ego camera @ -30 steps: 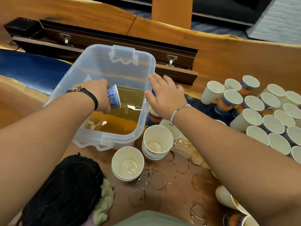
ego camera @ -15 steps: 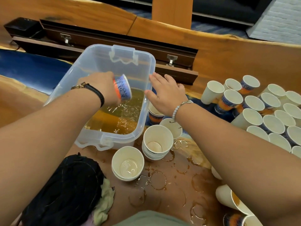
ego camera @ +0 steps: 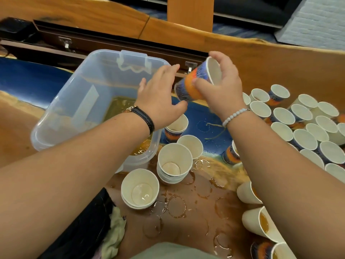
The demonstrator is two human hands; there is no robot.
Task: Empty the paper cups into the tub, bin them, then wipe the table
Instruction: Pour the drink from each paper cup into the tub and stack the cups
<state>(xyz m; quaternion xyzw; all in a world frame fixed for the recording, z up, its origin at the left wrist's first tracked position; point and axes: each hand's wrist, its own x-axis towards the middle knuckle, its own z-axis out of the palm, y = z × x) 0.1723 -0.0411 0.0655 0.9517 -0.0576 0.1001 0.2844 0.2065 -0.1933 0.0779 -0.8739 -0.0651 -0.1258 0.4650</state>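
The right hand (ego camera: 224, 92) pinches a paper cup (ego camera: 202, 71) in its grip, and the cup lies sideways in the air, just right of the tub (ego camera: 61, 113). The left hand (ego camera: 160, 101) is spread, with its fingers near the cup's bottom.

Meeting room: table (ego camera: 276, 71) with cable trough (ego camera: 104, 46)

The single head-worn view looks steeply down, close over the table (ego camera: 196, 217) ahead.

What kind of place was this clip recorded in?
Probably a meeting or conference room: a large wood-and-blue-resin table, a dark recessed trough with latched flaps along its middle, and dozens of paper cups crowded on it, as after a gathering.
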